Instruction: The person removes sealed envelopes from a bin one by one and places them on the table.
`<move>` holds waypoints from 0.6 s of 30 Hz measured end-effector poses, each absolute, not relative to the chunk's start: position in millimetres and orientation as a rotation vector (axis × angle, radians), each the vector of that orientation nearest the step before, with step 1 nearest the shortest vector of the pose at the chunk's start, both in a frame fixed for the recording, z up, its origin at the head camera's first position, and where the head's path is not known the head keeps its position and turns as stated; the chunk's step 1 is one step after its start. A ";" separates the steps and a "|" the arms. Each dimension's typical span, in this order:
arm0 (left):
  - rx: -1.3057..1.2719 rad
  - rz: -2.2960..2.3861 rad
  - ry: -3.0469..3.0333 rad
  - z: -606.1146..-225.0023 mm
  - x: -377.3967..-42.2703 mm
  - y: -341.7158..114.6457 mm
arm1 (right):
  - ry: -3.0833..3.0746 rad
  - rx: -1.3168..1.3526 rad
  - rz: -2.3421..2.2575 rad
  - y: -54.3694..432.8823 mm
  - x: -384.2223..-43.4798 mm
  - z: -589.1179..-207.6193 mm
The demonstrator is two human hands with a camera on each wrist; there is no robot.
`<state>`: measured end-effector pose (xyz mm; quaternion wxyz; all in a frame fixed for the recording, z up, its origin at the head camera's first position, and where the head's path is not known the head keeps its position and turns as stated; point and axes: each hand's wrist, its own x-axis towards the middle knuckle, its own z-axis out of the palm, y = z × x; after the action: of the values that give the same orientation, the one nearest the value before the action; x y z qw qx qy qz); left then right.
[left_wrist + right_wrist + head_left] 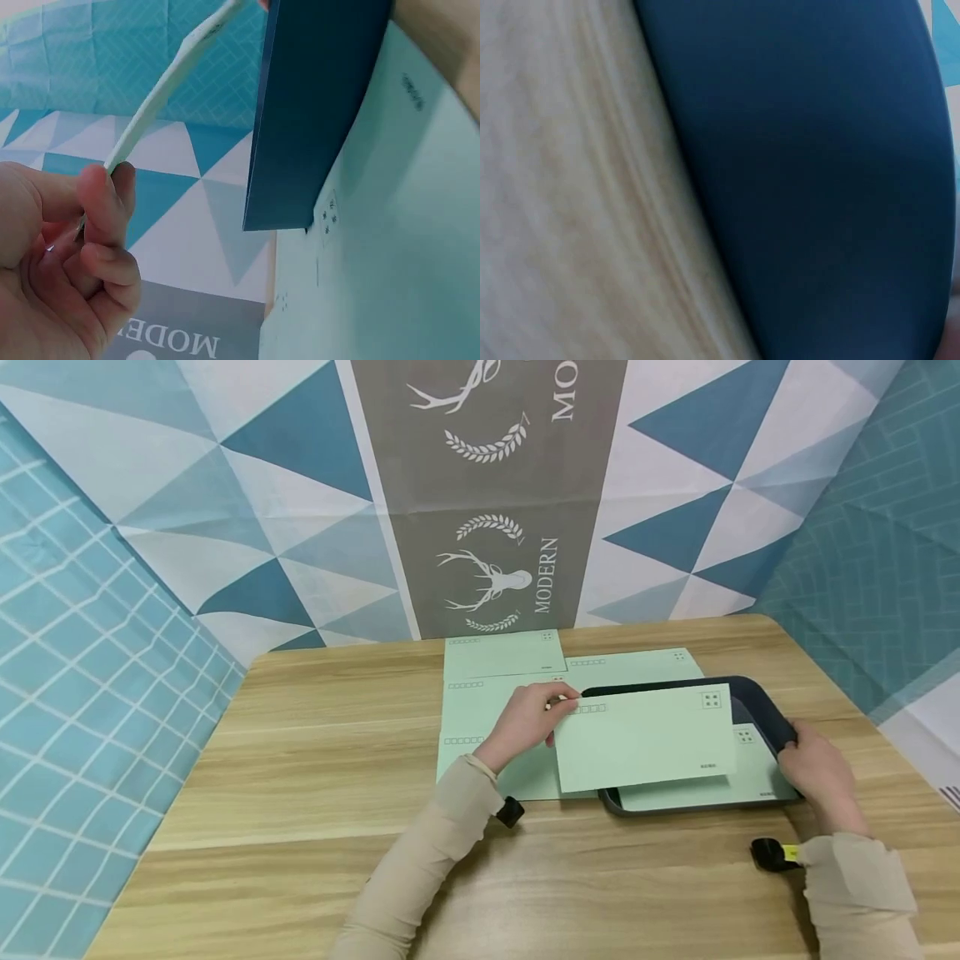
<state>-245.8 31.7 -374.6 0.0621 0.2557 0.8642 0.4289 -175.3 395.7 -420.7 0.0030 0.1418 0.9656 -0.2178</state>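
My left hand (528, 718) pinches a pale green envelope (648, 739) by its upper left corner. The envelope is held over a dark tray (767, 714), face up, with printed boxes and a stamp square showing. In the left wrist view, thumb and fingers of the left hand (82, 255) hold the edge-on envelope (154, 101) beside the tray wall (315, 112). My right hand (821, 772) grips the tray's right rim. Inside the tray lies another green envelope (761, 768), partly covered by the held one. The right wrist view is mostly filled by the tray's outer wall (817, 187).
Several green envelopes lie on the wooden table (315, 760) left of and behind the tray, such as a far envelope (502, 654) and a back right envelope (630, 667). Patterned cloth (495, 493) rises behind the table. Dark wrist devices (771, 855) hang by the sleeves.
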 end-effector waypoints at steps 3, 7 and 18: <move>0.753 1.333 2.573 -375.7 -242.6 21.5 | 3.023 0.446 -0.680 395.7 -175.7 -421.2; 0.753 1.336 2.553 -376.6 -238.9 9.5 | 3.028 0.452 -0.671 396.5 -175.3 -420.2; 0.682 1.333 2.598 -382.2 -226.6 -23.7 | 3.025 0.436 -0.679 395.6 -175.1 -422.5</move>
<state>-226.6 -23.7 -382.2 0.0712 0.2270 0.8642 0.4433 -175.1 395.6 -422.5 0.0055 0.1393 0.9662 -0.2168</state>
